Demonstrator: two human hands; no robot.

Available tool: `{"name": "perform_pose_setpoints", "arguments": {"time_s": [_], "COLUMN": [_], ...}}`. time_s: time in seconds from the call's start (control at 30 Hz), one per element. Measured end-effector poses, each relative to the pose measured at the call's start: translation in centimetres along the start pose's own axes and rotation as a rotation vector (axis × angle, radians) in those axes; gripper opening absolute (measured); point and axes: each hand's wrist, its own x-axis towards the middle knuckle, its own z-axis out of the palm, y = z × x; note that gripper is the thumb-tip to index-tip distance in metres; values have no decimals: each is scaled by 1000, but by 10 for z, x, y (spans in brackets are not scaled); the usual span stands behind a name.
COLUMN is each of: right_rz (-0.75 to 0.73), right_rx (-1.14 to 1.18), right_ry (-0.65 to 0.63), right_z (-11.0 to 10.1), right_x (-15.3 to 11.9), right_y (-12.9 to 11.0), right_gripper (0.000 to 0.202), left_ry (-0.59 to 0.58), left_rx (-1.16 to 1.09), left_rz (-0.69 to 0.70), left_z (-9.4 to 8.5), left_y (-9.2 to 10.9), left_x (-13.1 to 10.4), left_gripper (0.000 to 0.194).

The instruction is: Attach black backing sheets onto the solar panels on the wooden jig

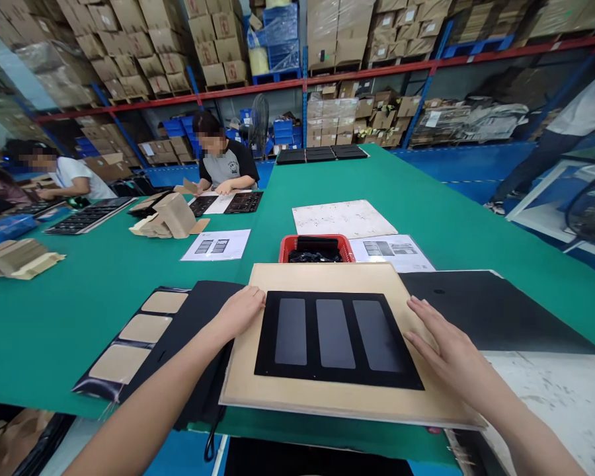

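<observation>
A flat black panel [311, 334] with three grey rectangular windows lies on a pale wooden board [287, 396], which is tilted slightly in view. My left hand [242, 312] is at the panel's upper left corner, its fingers curled together against the edge; the thumb's grip is partly hidden. On the other side my right hand [439, 344] is open, fingers spread and pointing toward the panel's right edge, over the board. Left of the board lie a dark sheet [178, 350] and a black sleeve [141, 327] with beige cut-out panels.
A red basket [284, 250] of black pieces stands behind the board. Printed sheets [217, 244] lie on the green table [337, 185]. At right are a black sheet [496, 311] and a marked white board [560, 396]. A co-worker [228, 162] sits across, handling black panels.
</observation>
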Motion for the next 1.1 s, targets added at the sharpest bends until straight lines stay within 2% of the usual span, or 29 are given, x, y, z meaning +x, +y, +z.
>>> {"name": "perform_pose_setpoints", "arguments": {"time_s": [0.1,0.17,0.27,0.37,0.43,0.53,0.57,0.67,0.73,0.8,0.9,0.97,1.03,1.1], "right_rz": [-23,-42,-62,-93,-109,-124,-129,-137,-115,-67,-47,-104,-185,-240], "right_rx": [59,111,150,149,137,119,118,134,157,194,266,297,326,393], "right_ry": [-53,-144,-261,-279,-279,-262,-258,-254,-280,-349,-500,-549,-473,-269], "right_z": [-6,-12,-18,-18,-16,-11,-10,-9,-13,-21,-36,-43,-45,-46], "right_x": [1,2,1,-1,-2,-2,-2,-2,-3,-5,-6,-5,-2,3], "right_y": [-8,-16,-25,-28,-26,-24,-24,-25,-25,-22,-17,-14,-14,-18], "right_gripper": [57,52,49,50,52,53,53,54,54,53,64,77,65,39], "left_ry": [-42,-72,-135,-92,-39,-82,-99,-87,-82,-92,-110,-121,-120,-75], "left_rx": [97,146,180,237,228,70,26,-32,-68,-110,-188,-271,-363,-453], "left_rz": [10,23,51,5,8,149,180,158,167,201,217,201,158,120], "left_z": [-8,-16,-28,-29,-19,9,20,41,44,38,16,-4,-24,-42], "left_y": [8,15,26,47,68,104,115,132,131,123,103,89,76,63], "left_x": [-1,-7,-25,-49,-66,-87,-92,-103,-105,-105,-103,-101,-98,-93], "left_gripper": [23,26,28,22,27,65,72,81,89,93,94,88,76,61]}}
